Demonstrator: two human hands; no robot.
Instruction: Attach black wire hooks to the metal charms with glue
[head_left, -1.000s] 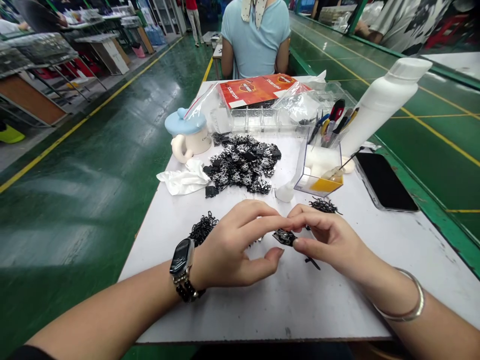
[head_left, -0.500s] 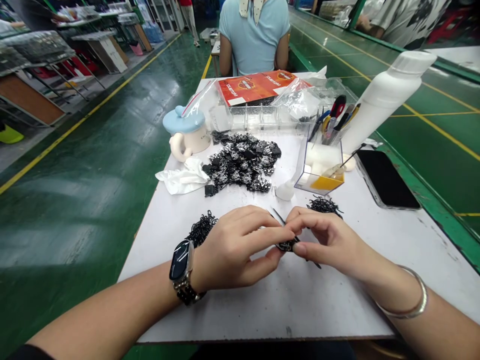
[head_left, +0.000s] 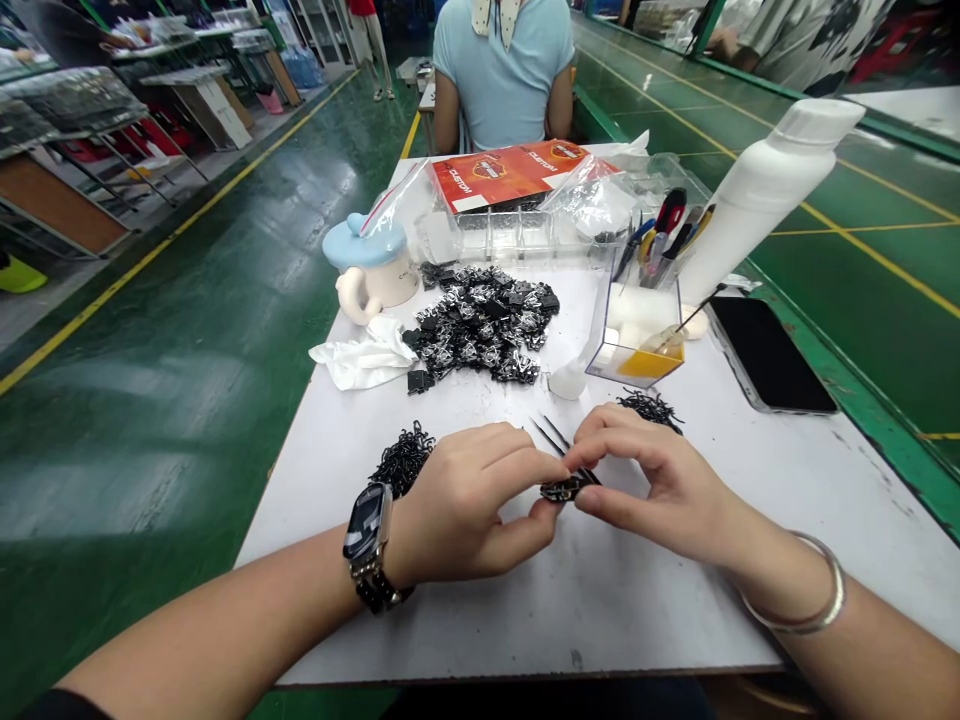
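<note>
You've got two hands in: one left hand (head_left: pixel 480 505), one right hand (head_left: pixel 652 480). Between your fingers, one black part (head_left: pixel 559 490); by it, two slim dark prongs (head_left: pixel 556 433). Small black bits: two piles, one left pile (head_left: pixel 401 460), one right pile (head_left: pixel 651 408); pieces too many to count. Black-and-silver parts: one heap (head_left: pixel 484 325), uncountable. Your desk also has one mug (head_left: pixel 386 283), one tissue (head_left: pixel 364 355), one phone (head_left: pixel 772 355), one tall white bottle (head_left: pixel 765 200), one squat white container (head_left: pixel 568 381). You're wearing one watch (head_left: pixel 367 522), one bangle (head_left: pixel 838 590).
</note>
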